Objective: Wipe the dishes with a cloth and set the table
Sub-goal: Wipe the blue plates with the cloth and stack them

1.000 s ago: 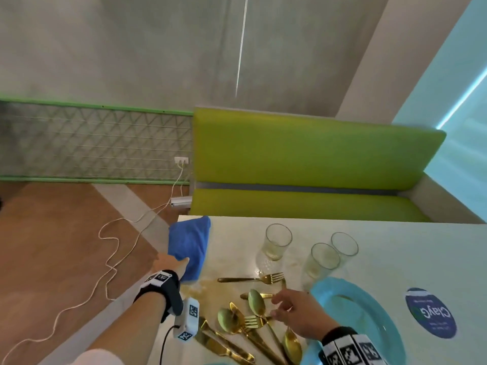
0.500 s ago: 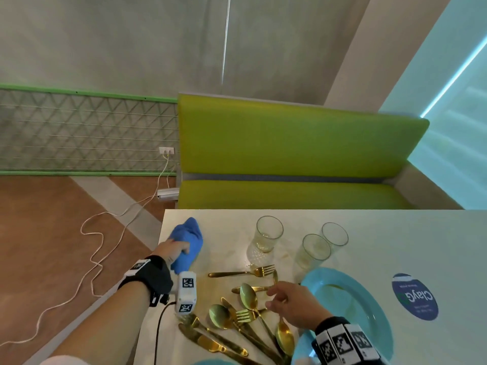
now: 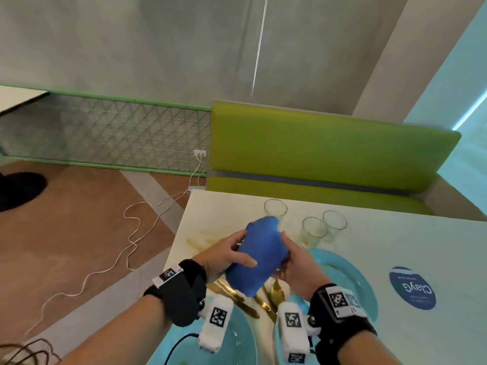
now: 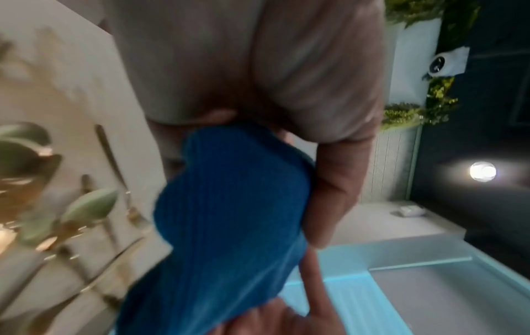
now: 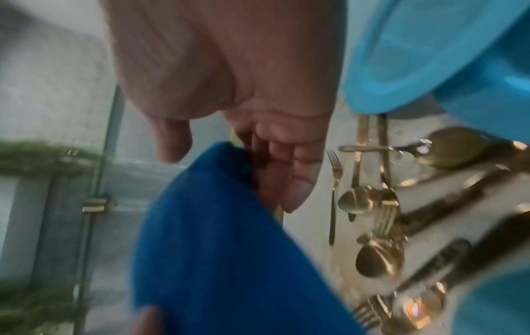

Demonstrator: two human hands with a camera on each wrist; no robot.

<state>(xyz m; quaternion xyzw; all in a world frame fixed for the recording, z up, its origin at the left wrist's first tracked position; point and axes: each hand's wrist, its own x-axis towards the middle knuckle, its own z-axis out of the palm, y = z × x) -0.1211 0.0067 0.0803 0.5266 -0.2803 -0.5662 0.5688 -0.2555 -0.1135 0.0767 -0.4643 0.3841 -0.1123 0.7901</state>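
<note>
Up above the table [image 3: 395,248], the left hand [image 3: 221,255] grips one side of the blue cloth [image 3: 259,256], thumb laid across its front and fingers curled behind; the right hand [image 3: 299,264] closes on the opposite side, its fingers tucked into the fabric. Beneath them lies a scatter of gold cutlery [image 5: 370,204], with turquoise plates [image 3: 350,275] beside it and three empty glasses [image 3: 312,230] standing further back toward the green bench [image 3: 316,154]

Bunched blue cloth [image 3: 259,256], held aloft between both hands; gold cutlery [image 3: 238,293], glasses [image 3: 312,230] and blue plates [image 3: 350,275] lie below.
</note>
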